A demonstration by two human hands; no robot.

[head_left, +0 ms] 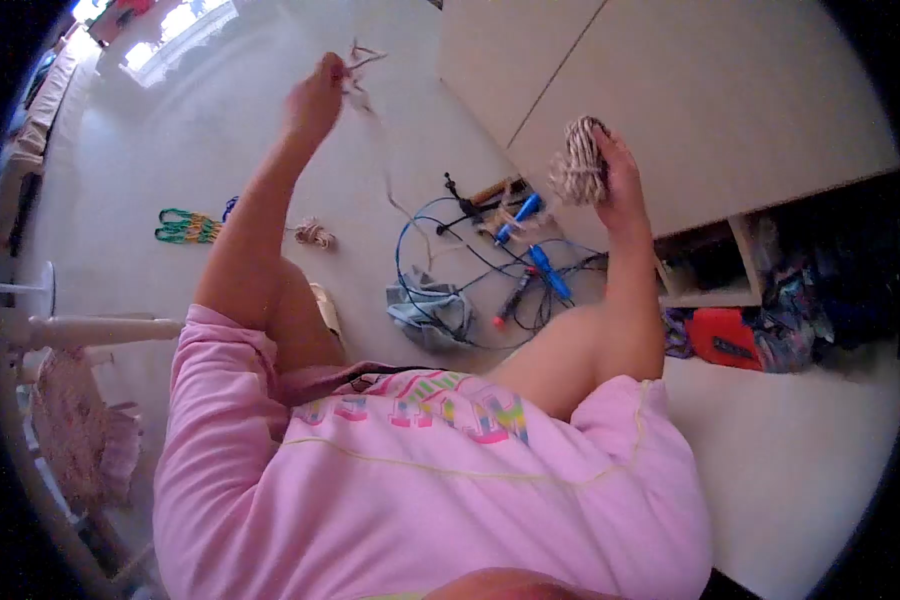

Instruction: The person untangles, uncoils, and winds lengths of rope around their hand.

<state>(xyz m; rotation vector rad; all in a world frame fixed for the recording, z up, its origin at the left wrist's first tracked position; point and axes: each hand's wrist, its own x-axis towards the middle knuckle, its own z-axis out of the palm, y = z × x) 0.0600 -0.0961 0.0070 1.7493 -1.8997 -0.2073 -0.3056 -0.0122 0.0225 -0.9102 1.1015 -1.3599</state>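
Note:
My left hand [315, 100], raised at the upper left, pinches one end of a thin pale cord [391, 188]. Loose, blurred strands stick out past the fingertips, and the cord hangs down toward the floor. In my right hand [623, 180] is a coiled bundle of beige rope [577, 165], gripped from its right side beside the cabinet. Between my knees lie jump ropes with blue handles [547, 272], their dark cords tangled, and a grey-blue cloth [428, 308]. A small beige rope coil [314, 233] rests on the floor near my left forearm.
Green and yellow rope [187, 226] lies at the left on the pale floor. A large cabinet [710, 110] stands at the upper right, with an open compartment [710, 265] below. A red item [722, 338] sits near it. A chair with a pink cushion [75, 425] is at the left.

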